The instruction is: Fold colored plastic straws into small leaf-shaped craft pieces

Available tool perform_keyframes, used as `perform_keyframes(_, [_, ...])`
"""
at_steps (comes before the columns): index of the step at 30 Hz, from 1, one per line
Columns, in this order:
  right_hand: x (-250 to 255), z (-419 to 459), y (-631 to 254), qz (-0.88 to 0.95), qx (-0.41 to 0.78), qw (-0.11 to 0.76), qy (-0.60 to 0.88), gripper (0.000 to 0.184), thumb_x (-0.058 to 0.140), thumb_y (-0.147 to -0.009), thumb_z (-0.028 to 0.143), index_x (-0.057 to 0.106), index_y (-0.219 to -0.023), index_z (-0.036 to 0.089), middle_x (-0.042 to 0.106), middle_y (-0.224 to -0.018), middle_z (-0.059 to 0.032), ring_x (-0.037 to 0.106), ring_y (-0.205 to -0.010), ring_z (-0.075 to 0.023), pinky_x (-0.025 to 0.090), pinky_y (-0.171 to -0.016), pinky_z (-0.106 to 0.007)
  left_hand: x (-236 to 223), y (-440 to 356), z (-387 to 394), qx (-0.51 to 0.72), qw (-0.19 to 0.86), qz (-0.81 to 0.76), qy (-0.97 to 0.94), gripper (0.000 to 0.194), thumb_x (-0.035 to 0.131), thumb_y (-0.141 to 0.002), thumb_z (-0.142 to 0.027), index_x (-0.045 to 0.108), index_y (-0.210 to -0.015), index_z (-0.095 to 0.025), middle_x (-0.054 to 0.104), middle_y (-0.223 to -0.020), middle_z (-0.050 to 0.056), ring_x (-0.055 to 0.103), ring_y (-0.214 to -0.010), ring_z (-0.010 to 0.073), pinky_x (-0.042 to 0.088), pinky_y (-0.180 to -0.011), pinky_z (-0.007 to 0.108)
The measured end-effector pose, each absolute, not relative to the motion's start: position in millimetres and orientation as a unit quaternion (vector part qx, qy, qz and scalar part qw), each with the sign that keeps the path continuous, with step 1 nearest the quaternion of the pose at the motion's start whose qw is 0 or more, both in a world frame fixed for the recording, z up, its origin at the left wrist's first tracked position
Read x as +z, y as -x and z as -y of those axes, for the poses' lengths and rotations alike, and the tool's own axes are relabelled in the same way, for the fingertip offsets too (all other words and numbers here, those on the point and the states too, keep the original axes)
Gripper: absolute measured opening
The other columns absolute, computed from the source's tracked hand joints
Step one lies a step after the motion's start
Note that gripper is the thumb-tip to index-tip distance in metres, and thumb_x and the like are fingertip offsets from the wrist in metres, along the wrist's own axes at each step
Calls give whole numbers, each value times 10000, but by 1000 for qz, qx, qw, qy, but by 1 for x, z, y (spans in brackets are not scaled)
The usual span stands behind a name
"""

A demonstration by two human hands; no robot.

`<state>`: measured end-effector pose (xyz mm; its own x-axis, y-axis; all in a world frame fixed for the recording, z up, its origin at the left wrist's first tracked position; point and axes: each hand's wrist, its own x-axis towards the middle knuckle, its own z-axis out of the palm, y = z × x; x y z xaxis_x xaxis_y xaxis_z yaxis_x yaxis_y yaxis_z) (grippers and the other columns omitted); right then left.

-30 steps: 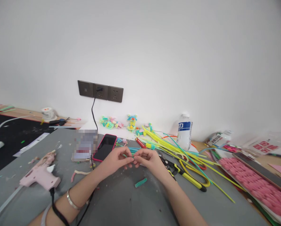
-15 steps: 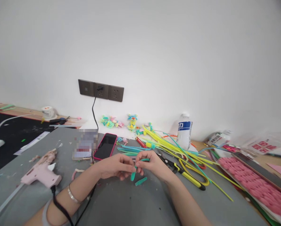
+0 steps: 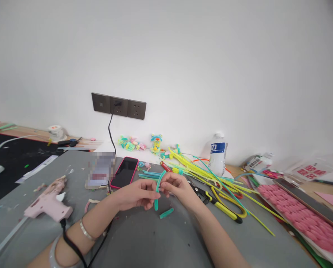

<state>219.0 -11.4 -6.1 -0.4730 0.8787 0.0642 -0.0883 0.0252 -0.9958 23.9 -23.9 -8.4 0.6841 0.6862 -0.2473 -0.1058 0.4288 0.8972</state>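
Between my hands a teal pipe cleaner (image 3: 156,204) stands roughly upright, slightly curved. My left hand (image 3: 141,193) pinches it around its lower middle, thumb on the near side. My right hand (image 3: 175,186) has its fingertips closed against the upper part of the same piece. A short teal pipe cleaner piece (image 3: 166,213) lies on the grey mat (image 3: 161,245) just below my hands. Behind my fingers several blue and teal pipe cleaners (image 3: 152,174) lie in a small bundle, partly hidden.
A pink glue gun (image 3: 49,204) with a black cord lies at left. A phone (image 3: 125,172) is behind my left hand. Yellow-handled pliers (image 3: 225,208) and yellow pipe cleaners (image 3: 200,171) lie at right, near a white bottle (image 3: 218,156). Small fuzzy figures (image 3: 156,143) stand by the wall.
The teal piece, mostly hidden between my fingers at first, came into view bent and now stands nearly straight. My hands moved slightly apart. The short piece stays on the mat.
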Motion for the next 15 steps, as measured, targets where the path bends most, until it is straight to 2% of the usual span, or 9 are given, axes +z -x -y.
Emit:
perform_keyframes(5, [-5,16,-217,635,600,366,322,298,752,-762,458,695,-852,179,633,-683,5,517,-583,-108,406,-547,-226,-7,-26,25,236,786,-311,-479,280,794,-717,-323,575,-784,-164,525,-580,-66,522,-478,66,401,-492,206])
perform_keyframes(9, [-3,18,-217,657,586,345,327,289,702,-813,464,694,-801,175,614,-671,4,506,-597,-114,385,-561,-232,-8,-28,24,243,788,-306,-475,273,779,-739,-343,603,-828,-153,548,-590,-56,530,-479,64,416,-499,204])
perform_keyframes(15, [-3,17,-219,646,586,363,328,331,725,-779,501,663,-747,178,570,-638,19,469,-581,-114,370,-564,-236,-11,-29,24,256,813,-300,-428,284,774,-752,-367,603,-825,-152,593,-590,-38,546,-454,67,411,-470,194])
